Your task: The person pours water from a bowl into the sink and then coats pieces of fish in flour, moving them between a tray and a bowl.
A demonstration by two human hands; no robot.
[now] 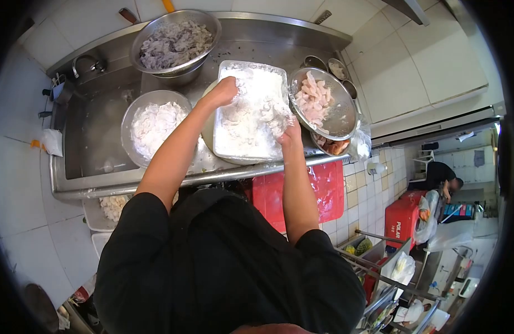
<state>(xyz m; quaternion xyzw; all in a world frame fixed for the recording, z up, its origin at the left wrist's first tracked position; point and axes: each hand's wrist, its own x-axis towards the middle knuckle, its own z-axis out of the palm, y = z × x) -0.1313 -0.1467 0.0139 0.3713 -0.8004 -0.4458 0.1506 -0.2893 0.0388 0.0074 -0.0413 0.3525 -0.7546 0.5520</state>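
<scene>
A rectangular metal tray (217,139) full of white flour (247,125) lies in front of me on the steel counter. My left hand (227,92) is closed at the tray's upper left, its fingertips hidden in the flour. At the right edge, my right hand (290,131) is curled around something flour-covered, its fingers coated white; what it holds is not clear. Close to that hand, a metal bowl (341,119) holds raw pale meat strips (313,100). Left of the tray, a pale bowl (126,133) contains flour-coated pieces (156,127).
A large metal bowl (212,33) of greyish floured mix stands at the back. The sink (95,133) and tap (89,64) are at left. Below the counter's front edge lies a red board or lid (329,189). Farther right, another person (438,178) bends near a red cooler (400,220).
</scene>
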